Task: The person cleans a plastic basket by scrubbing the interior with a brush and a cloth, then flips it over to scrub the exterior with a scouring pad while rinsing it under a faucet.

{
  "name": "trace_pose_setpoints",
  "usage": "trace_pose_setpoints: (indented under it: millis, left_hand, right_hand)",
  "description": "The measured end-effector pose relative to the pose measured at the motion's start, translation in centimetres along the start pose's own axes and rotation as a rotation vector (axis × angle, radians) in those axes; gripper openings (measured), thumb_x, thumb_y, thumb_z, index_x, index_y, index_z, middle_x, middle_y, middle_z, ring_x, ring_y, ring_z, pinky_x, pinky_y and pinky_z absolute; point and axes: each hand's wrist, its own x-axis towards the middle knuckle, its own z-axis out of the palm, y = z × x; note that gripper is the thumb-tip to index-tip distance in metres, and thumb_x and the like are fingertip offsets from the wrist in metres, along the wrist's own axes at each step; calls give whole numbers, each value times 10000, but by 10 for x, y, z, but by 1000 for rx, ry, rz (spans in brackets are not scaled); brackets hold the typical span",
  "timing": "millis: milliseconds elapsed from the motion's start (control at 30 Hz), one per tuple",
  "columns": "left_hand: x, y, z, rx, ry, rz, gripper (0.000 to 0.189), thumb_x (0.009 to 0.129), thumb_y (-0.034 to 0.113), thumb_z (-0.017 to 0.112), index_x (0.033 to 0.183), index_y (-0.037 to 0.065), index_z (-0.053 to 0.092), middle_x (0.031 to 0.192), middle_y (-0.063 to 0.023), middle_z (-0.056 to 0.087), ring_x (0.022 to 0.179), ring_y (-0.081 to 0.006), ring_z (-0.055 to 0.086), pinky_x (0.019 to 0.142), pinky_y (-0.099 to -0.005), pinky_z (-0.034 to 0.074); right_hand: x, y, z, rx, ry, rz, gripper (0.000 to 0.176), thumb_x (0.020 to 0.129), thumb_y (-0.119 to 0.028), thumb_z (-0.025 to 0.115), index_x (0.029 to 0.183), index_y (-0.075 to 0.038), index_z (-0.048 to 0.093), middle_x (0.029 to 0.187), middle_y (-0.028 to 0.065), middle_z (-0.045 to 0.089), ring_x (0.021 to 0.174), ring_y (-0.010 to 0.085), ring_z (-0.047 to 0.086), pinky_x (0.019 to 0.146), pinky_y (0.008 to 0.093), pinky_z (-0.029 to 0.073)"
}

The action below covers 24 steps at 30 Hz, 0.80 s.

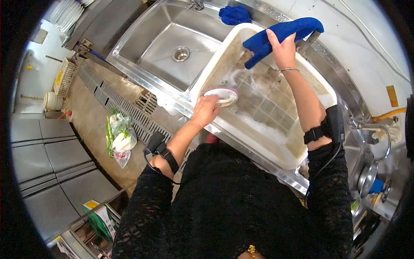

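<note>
A large white plastic tub (220,52) sits over the sink, with soapy water in it. My left hand (205,111) grips a small white bowl or dish with a pinkish rim (224,96) at the tub's near left side. On the far side, my right hand (283,51) is closed on a blue cloth (297,30), which hangs partly over the tub's rim. Another blue cloth (234,15) lies bunched on the steel ledge behind the tub.
To the left is a steel sink basin (151,54) with a drain. A bag of vegetables (122,136) lies on the floor beside a drain grate. A curved faucet (384,127) and a metal pan (366,180) stand at the right.
</note>
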Motion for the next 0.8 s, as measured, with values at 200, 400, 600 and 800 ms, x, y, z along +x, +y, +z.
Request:
trace_pose_setpoints:
  millis: [200,400,600,800]
  left_hand:
    - [38,14,-56,-173,181,-168,366,778,235,650,1075,54,537,865,-182,620,784,-355,603,681,-421,467]
    - [63,-16,-102,-35,418,-367,397,797,312,636,1073,56,511,782,-162,630,743,-359,613,658,-440,464]
    - [64,-56,-60,61,92,-388,538,767,339,653,1194,60,480,944,-212,636,933,-385,592,819,-439,445]
    - [100,-50,-67,-53,-96,-354,731,669,383,739,1186,-63,478,1088,-231,595,1033,-330,573,891,-389,433]
  right_hand:
    - [-46,26,-75,-222,-444,123,527,806,-266,670,1224,-33,449,1125,147,575,1030,260,564,874,343,438]
    - [-180,93,-214,-665,35,258,498,843,-207,617,1277,-58,423,1215,145,526,1066,252,546,878,356,445]
    - [-277,108,-255,-620,130,756,528,795,-308,653,1198,-15,478,1007,155,607,897,277,597,797,363,462]
    - [-293,143,-228,-580,161,845,407,782,-334,649,1003,-8,549,885,185,634,820,336,617,755,387,470]
